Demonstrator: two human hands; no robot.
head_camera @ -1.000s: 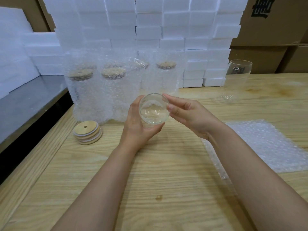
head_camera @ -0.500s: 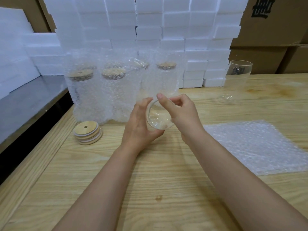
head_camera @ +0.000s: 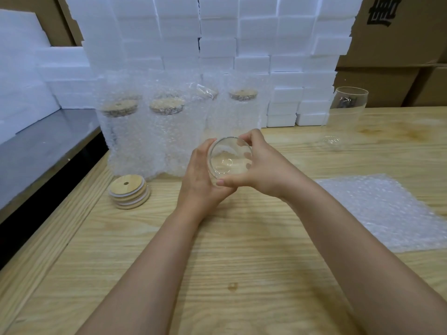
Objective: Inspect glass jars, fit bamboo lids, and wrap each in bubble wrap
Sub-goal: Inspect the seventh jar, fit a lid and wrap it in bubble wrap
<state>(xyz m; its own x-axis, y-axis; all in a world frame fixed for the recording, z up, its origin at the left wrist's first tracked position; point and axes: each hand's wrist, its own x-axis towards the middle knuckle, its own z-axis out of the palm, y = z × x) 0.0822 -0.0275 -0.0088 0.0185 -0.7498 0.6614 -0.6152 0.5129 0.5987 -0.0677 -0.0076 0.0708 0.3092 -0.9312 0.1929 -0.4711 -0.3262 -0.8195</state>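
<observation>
Inspection seems the step in hand: the clear cylindrical glass jar (head_camera: 227, 160), tilted above the middle of the pale wooden table (head_camera: 242, 262), is held by the left hand (head_camera: 198, 180), fingers curled round its side, and the right hand (head_camera: 263, 170), fingers curled over its rim; the next move calls for a lid from the stack of round bamboo lids (head_camera: 129, 189) at the left.

Our forearms reach from the lower frame to its centre, where our left grip (head_camera: 197, 176) cups and our right grip (head_camera: 264, 169) pinches the glass jar (head_camera: 227, 163).
</observation>
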